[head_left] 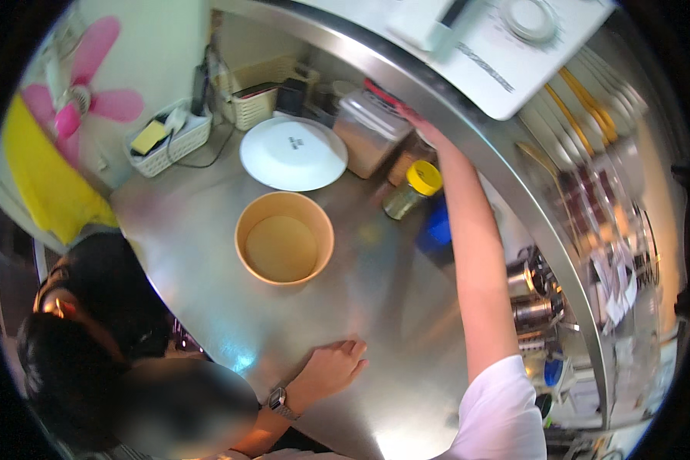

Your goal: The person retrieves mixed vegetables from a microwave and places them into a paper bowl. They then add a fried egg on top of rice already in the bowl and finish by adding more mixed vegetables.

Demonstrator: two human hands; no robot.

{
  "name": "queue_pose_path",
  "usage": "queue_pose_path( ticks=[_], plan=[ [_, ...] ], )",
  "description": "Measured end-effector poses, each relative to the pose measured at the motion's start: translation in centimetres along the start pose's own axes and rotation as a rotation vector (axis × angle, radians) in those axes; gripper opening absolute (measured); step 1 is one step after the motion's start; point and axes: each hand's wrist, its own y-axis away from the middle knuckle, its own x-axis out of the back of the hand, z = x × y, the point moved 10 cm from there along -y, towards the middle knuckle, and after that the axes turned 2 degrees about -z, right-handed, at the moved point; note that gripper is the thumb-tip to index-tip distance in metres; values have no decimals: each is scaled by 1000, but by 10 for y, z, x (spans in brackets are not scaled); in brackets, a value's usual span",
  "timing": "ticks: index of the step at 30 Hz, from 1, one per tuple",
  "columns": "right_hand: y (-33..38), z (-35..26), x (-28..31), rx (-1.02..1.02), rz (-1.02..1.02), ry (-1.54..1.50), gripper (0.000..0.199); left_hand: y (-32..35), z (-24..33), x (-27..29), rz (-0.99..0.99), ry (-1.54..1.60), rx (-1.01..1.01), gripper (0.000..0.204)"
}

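Note:
My left hand, with a metal watch on its wrist, rests on the steel table, holding nothing, its fingers loosely bent. Stretched far forward, my right hand is at the back of the table beside a clear plastic box with a red item at its top. Its fingertips are small and partly hidden, so I cannot make out their grip. A jar with a yellow lid stands left of my right forearm. A round brown paper bowl, with nothing in it, stands mid-table, before an upside-down white plate.
A white basket holds a yellow sponge-like block; a cream basket stands behind the plate. A pink fan is at the far left. Another person is at the lower left. A steel shelf edge runs over my right side.

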Motion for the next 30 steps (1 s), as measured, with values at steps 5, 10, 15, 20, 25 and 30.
queue_pose_path(
  ticks=[5,10,15,20,25,30],
  plan=[
    [12,-6,-24,-128,54,101,47,-1,9,9,89,-35,-62,19],
    [36,-30,-22,-259,158,-34,50,-7,11,3,80,-48,-55,17],
    [170,-58,27,-209,306,-758,52,-9,3,-1,34,-43,16,14],
    [391,-69,67,-336,123,-1103,37,-13,10,2,60,-23,-24,17],
    [533,-78,172,-80,-325,-999,22,-17,46,-22,-98,72,25,19],
    [667,80,304,-643,556,-573,39,-1,162,-120,-465,266,-273,28]
  ],
)
